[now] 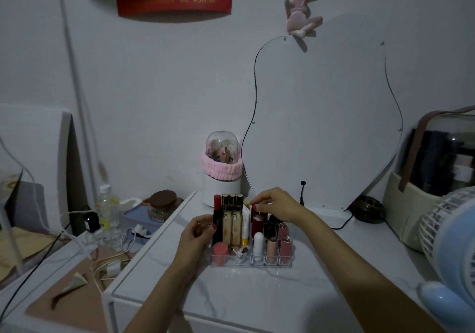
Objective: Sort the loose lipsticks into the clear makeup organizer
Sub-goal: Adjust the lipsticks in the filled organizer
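The clear makeup organizer [252,262] stands in the middle of the white table, packed with upright lipsticks and tubes. My left hand [196,232] rests against its left side, fingers curled around a black lipstick [218,223] in the left column. My right hand [276,205] reaches over the back of the organizer and pinches the top of a dark red lipstick [257,221] standing in a middle slot. Pink lipsticks [284,240] fill the right slots, and a white tube [258,245] stands at the front.
A domed brush holder with a pink band [222,170] stands behind the organizer. A curvy mirror [321,116] leans on the wall. A blue fan [452,245] fills the right edge. Left of the table lie cables, a bottle [105,204] and a jar [163,203].
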